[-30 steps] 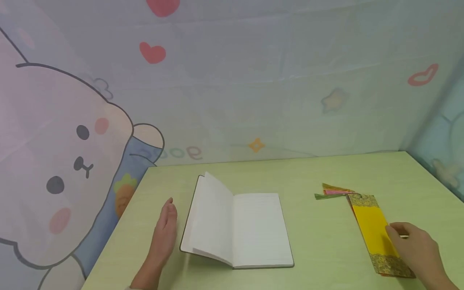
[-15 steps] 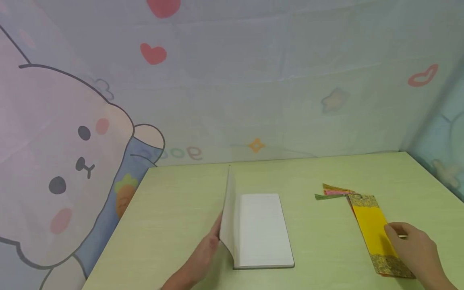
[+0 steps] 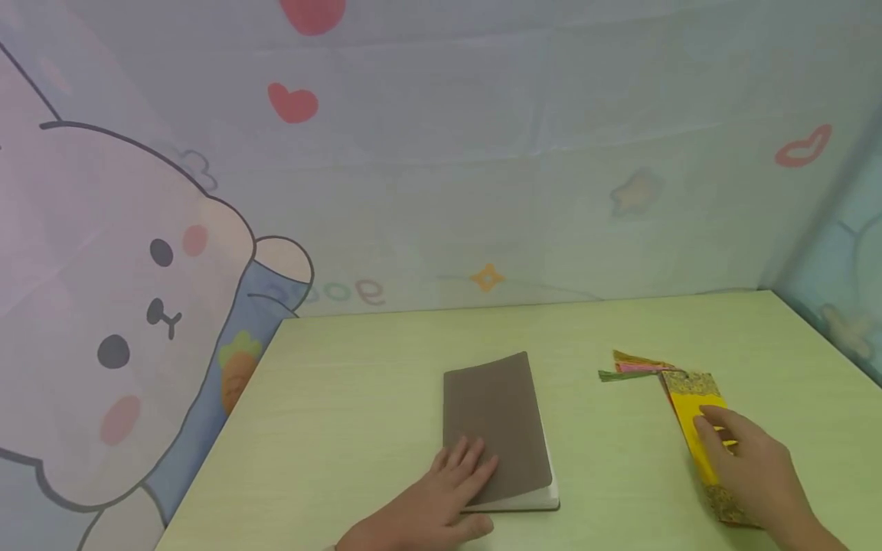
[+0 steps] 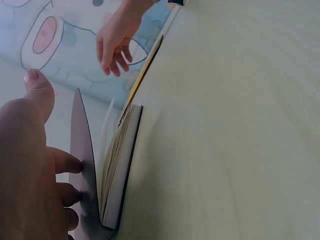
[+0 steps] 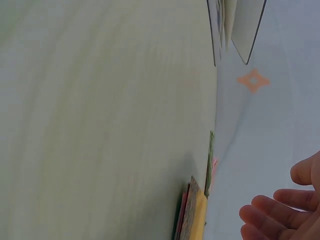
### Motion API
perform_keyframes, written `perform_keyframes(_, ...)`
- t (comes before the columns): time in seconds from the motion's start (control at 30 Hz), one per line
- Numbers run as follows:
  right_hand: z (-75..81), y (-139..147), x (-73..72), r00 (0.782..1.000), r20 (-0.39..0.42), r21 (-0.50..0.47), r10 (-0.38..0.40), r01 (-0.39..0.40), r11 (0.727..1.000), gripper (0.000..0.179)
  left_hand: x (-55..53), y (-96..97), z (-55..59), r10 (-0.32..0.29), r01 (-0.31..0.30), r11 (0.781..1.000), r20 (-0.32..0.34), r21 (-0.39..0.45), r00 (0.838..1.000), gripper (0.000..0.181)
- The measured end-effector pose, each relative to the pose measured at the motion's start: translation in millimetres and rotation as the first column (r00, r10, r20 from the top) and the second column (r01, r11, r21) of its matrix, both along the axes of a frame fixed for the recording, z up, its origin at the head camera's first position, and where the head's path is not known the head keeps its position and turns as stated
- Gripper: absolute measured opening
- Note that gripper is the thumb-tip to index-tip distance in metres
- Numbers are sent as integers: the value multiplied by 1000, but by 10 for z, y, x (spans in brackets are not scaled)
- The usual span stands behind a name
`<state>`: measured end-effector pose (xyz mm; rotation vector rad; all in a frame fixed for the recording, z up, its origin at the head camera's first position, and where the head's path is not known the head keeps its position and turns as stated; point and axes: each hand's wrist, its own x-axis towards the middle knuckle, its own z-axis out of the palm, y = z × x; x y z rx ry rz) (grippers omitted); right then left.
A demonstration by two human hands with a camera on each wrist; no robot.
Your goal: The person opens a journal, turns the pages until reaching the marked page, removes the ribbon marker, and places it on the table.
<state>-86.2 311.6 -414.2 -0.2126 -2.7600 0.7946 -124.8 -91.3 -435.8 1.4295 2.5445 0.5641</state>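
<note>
A notebook with a dark grey-brown cover (image 3: 492,413) lies in the middle of the table. My left hand (image 3: 434,501) rests its spread fingers on the lower left of that cover. In the left wrist view the cover (image 4: 82,140) tilts up at an angle from the page block (image 4: 120,170), with the fingertips against its outside. To the right lies a small stack of tasselled bookmarks (image 3: 689,386), the top one yellow with patterned ends. Above it hovers my right hand (image 3: 751,467), fingers loosely bent, hiding part of the stack; the right wrist view shows it apart from the bookmarks (image 5: 199,215).
Green, pink and golden tassels (image 3: 637,367) trail left from the bookmarks' far end. A pale green tabletop (image 3: 331,398) carries everything. Behind it hangs a printed cloth backdrop (image 3: 441,153) with hearts and a cartoon animal.
My left hand has swung the notebook's left cover up and over to the right, onto the pages. My right hand has lifted off the bookmarks and shifted slightly left.
</note>
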Motion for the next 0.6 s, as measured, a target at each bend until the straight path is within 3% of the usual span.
perform_keyframes(0.1, 35, -151, -8, 998, -46, 50, 46, -44, 998, 47, -2, 25, -13, 10, -10, 1000, 1, -27, 1000, 69)
perform_keyframes(0.3, 143, -372, -56, 986, -119, 95, 121, -110, 989, 48, -22, 59, -59, 34, -41, 995, -73, -86, 997, 70)
perform_keyframes(0.47, 191, -505, -127, 970, -187, 100, 158, -141, 985, 44, -42, 65, -78, 57, -61, 994, -47, -87, 997, 68)
perform_keyframes(0.6, 192, -632, -186, 966, -187, 130, 181, -158, 979, 45, -51, 67, -74, 53, -61, 996, -127, -58, 990, 65)
